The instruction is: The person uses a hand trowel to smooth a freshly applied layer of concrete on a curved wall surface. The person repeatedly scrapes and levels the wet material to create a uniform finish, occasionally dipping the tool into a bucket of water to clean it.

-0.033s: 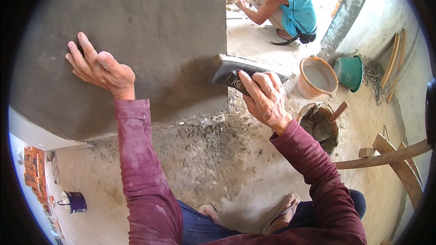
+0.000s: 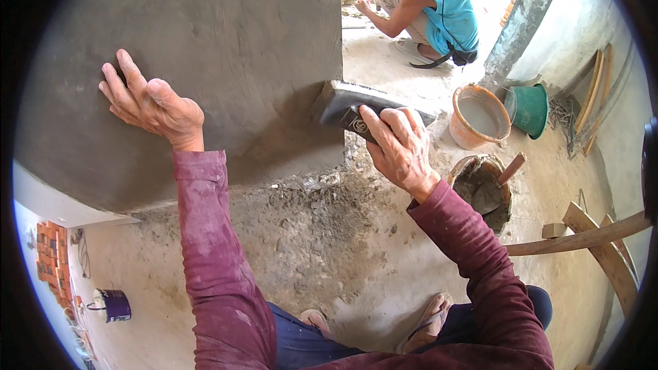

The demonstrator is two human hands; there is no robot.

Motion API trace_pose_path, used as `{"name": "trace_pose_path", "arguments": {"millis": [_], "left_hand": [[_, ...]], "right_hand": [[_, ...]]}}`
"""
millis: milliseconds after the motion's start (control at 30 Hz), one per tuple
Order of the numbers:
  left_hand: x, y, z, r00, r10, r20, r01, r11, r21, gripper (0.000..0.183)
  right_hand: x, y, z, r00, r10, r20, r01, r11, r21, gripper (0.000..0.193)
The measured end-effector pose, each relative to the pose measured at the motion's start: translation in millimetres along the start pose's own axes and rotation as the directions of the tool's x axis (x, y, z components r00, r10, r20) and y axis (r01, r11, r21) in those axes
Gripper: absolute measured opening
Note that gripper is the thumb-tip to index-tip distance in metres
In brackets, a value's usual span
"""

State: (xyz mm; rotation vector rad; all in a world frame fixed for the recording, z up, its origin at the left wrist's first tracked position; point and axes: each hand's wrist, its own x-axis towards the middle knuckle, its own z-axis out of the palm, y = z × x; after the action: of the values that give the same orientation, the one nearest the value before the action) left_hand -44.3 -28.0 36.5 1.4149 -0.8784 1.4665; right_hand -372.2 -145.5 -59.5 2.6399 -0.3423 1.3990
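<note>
A wall of damp grey plaster fills the upper left. My left hand is raised in front of it with fingers apart and nothing held; whether the fingertips touch the plaster I cannot tell. At the wall's right-hand edge, my right hand is closed round the grip of a black plastering float. The float is tilted, its left end against or very close to the plaster near the corner. Its working face is turned away from me.
Right of me stand a mortar bucket with a wooden handle sticking out, an orange bucket of greyish water and a green bucket. A co-worker in blue squats beyond. Boards lean at right; rubble lines the wall's foot.
The left end of the float has shifted very slightly left over the plaster. My left hand keeps its place.
</note>
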Motion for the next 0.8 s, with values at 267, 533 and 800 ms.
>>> {"name": "trace_pose_path", "arguments": {"millis": [267, 533, 800], "left_hand": [[2.9, -1.1, 1.7, 0.998, 0.06, -0.012, -0.06, 0.998, -0.003, 0.07], [0.5, -4.1, 1.9, 0.999, 0.045, -0.019, -0.045, 0.999, -0.011, 0.07], [4.7, -0.3, 0.2, 0.998, 0.047, -0.032, -0.046, 0.998, 0.048, 0.069]], "right_hand": [[-25.8, -9.6, 8.3, 0.99, -0.043, 0.134, 0.03, 0.995, 0.095, 0.062], [6.1, -2.4, 4.7, 0.996, -0.026, 0.088, 0.025, 0.999, 0.021, 0.066], [13.6, 5.7, -12.4, 1.0, 0.013, -0.011, -0.013, 1.0, 0.011, 0.07]]}}
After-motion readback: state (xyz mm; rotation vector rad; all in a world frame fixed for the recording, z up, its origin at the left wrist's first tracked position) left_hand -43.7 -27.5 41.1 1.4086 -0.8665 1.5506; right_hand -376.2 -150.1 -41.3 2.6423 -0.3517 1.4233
